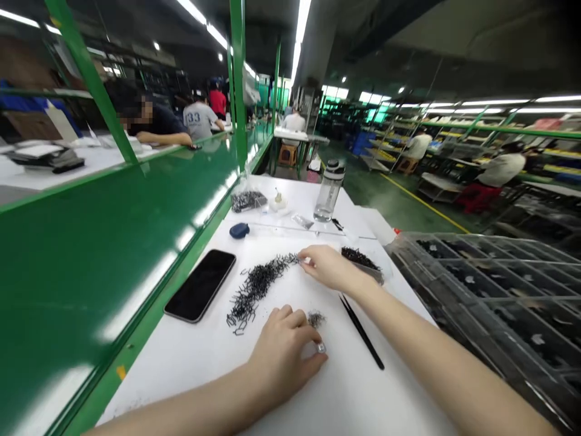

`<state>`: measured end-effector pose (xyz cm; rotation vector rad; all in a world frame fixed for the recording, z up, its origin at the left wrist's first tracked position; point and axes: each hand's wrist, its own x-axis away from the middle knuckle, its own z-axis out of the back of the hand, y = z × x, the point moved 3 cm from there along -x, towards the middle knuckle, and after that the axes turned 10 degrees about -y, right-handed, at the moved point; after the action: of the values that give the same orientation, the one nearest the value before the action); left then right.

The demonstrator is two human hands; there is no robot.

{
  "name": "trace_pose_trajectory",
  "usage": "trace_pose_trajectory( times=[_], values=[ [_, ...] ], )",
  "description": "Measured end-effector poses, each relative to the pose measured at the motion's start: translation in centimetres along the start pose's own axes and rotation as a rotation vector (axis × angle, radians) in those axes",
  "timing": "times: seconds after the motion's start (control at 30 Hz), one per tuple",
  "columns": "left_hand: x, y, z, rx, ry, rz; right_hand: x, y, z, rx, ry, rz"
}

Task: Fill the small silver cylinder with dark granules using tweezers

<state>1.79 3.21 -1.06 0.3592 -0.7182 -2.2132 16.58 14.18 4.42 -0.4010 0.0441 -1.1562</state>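
A long heap of small black metal parts lies on the white table. My right hand reaches to the heap's far end, fingertips pinched on one small part there. My left hand rests curled on the table nearer me, its thumb and fingers closed on a small shiny cylindrical piece. A tiny cluster of the black parts sits just beyond the left fingers. Black tweezers lie between my forearms.
A black phone lies at the left, by the green conveyor belt. A tray of black parts, a water bottle, a blue object and clear compartment trays surround the area. Other people sit at benches beyond.
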Motion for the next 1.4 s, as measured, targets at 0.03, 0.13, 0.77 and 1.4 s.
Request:
trace_pose_trajectory(
  times=[0.03, 0.13, 0.77, 1.4],
  values=[
    [0.0, -0.1, 0.0, -0.005, 0.001, 0.014, -1.2, -0.3, -0.4, 0.016, 0.001, -0.037],
    [-0.2, -0.5, -0.1, -0.016, -0.003, 0.051, -3.4, -0.4, -1.3, 0.031, 0.000, -0.126],
    [-0.8, -1.1, 0.3, 0.132, 0.047, -0.013, -3.7, 1.0, -2.0, -0.214, 0.076, -0.161],
    [-0.6, -0.1, 1.3, 1.096, -0.002, 0.213, 9.3, 0.9, -4.2, -1.039, 0.303, 0.277]
  ],
)
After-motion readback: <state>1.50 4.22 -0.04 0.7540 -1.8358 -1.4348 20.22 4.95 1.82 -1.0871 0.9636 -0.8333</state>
